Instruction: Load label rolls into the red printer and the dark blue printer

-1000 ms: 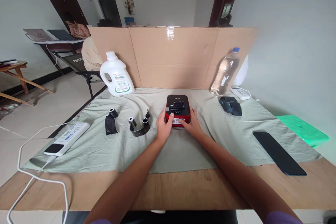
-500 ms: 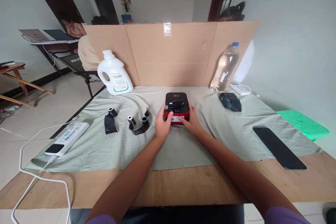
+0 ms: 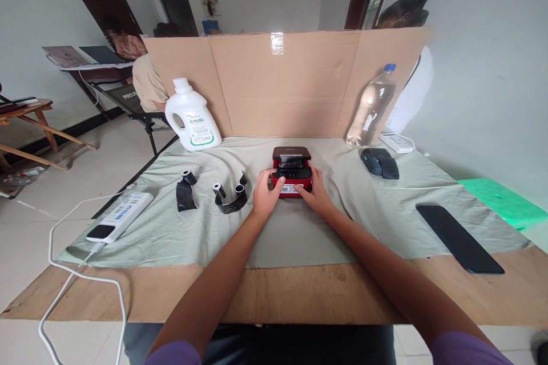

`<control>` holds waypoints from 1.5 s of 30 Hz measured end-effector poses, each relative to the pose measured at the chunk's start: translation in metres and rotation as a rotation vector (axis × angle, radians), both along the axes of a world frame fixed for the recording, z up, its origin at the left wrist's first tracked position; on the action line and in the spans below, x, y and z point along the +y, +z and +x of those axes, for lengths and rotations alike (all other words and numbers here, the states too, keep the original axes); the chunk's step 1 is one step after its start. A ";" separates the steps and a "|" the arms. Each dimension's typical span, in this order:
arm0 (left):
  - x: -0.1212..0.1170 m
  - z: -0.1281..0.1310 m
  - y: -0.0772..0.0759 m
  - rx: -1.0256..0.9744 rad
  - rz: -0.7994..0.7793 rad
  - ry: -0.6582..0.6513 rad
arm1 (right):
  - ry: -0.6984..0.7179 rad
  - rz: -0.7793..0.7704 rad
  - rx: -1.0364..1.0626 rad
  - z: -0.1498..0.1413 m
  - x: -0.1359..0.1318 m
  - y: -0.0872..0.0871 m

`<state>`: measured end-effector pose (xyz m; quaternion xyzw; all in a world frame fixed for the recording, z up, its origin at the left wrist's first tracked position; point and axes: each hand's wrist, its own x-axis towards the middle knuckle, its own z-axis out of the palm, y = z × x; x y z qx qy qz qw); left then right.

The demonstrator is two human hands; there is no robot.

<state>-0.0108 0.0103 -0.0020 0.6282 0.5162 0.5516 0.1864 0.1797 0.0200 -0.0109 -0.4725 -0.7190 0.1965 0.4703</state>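
Note:
A small black and red label printer (image 3: 291, 174) sits on the grey-green cloth in front of me. Its black lid is raised a little, and a dark strip shows in the gap. My left hand (image 3: 266, 191) is closed round its left side, thumb at the front. On the right side, my right hand (image 3: 317, 189) grips it the same way, thumb by the white front label. Left of my hands stand dark rolls of film with white cores (image 3: 231, 197), partly unwound. Another such roll (image 3: 186, 191) lies farther left.
A cardboard screen (image 3: 282, 85) closes off the back. Before it stand a white detergent jug (image 3: 194, 117) and a clear bottle (image 3: 371, 107). A black mouse-like device (image 3: 379, 163) and a phone (image 3: 459, 238) lie right; a white power bank (image 3: 120, 217) with a cable lies left.
The printer's lid has lifted at the front, uncovering the dark strip inside. Both hands stay on the printer's sides. The view has shifted slightly.

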 end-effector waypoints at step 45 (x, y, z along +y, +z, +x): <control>-0.002 -0.003 0.005 -0.026 0.093 -0.070 | 0.190 -0.281 -0.158 -0.042 0.045 0.135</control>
